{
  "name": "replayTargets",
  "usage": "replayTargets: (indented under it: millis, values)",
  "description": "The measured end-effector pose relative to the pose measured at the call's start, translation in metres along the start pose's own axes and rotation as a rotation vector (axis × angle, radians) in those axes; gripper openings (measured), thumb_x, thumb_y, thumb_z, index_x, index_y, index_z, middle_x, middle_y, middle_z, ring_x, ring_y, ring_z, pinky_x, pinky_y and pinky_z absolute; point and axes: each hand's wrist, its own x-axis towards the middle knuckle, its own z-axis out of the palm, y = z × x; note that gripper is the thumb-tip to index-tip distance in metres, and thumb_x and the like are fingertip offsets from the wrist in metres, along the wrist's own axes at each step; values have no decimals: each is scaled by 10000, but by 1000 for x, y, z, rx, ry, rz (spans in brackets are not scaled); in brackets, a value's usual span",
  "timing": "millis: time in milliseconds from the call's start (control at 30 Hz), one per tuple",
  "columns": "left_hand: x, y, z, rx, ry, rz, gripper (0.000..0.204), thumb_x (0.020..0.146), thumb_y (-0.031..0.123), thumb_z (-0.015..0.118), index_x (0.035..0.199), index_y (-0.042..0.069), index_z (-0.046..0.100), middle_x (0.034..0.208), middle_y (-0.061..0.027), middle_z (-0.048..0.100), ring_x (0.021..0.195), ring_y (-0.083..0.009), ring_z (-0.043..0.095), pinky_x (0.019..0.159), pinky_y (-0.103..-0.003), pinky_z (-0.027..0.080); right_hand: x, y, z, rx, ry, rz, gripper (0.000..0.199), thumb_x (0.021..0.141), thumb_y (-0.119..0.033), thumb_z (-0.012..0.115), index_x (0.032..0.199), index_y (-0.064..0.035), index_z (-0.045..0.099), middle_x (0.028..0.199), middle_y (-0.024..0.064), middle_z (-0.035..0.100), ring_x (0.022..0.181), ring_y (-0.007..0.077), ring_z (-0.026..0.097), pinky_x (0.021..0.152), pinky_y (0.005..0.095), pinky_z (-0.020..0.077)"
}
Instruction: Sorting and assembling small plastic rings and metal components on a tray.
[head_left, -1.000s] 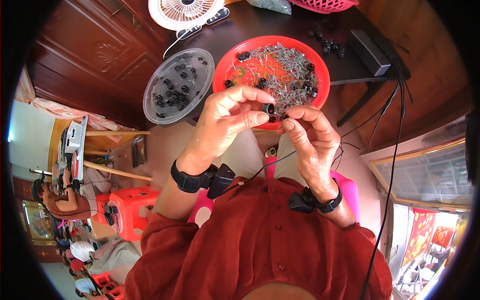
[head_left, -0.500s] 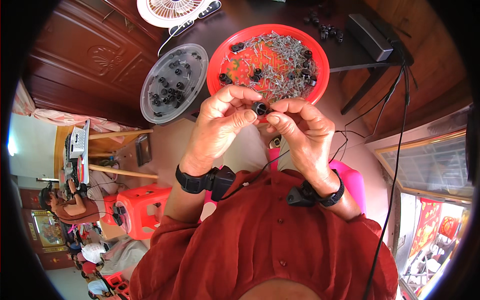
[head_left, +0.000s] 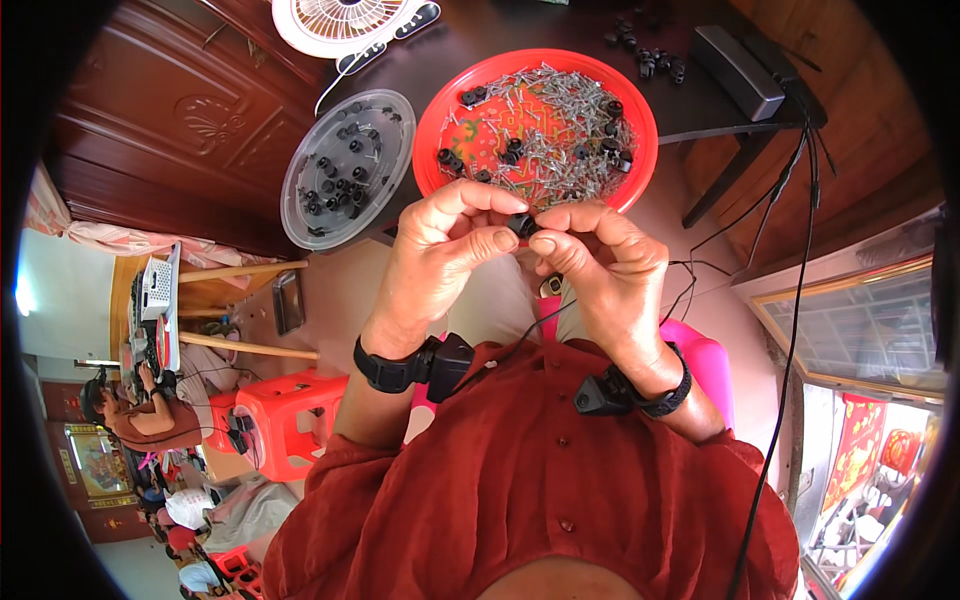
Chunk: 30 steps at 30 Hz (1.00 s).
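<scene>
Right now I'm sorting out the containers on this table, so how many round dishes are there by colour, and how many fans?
Red round dish: 1
Clear round dish: 1
White fan: 1
Total: 3

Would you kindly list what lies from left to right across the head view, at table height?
Clear tray → red bowl → grey box. Lower down: left hand → black part → right hand.
</scene>
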Motion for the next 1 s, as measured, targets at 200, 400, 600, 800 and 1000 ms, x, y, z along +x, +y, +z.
replayTargets:
  millis: [200,400,600,800,1000]
  values:
    - [0,7,6,17,25,24,216,772,-73,625,973,6,605,942,-46,608,829,-88,575,753,-227,490,1,3,-5,213,-23,92,147,816,41,602,960,34,630,837,76,641,698,125,612,640,238,507]
    - [1,13,14,87,21,85,203,780,-63,622,972,2,607,927,-47,612,830,-91,580,753,-230,500,1,4,-8,469,-27,229,160,816,8,618,974,26,631,853,87,647,717,141,617,668,245,501]
    - [2,0,11,58,20,111,199,797,-41,617,991,2,609,929,-48,622,842,-93,579,716,-233,501,1,1,-6,608,-38,318,119,836,-53,621,948,-13,618,845,54,631,709,124,598,649,235,471]
    - [2,-2,15,-35,38,78,198,794,-43,619,985,4,599,901,-58,629,799,-100,590,721,-239,495,1,-5,-4,688,-30,415,61,868,-93,589,905,-44,580,820,26,591,715,107,562,626,233,453]
    - [1,-2,17,-38,62,137,193,793,-59,609,975,3,589,931,-91,632,789,-121,602,714,-250,508,0,-8,0,753,-35,451,70,889,-109,558,902,-41,569,821,37,594,725,111,566,619,237,450]
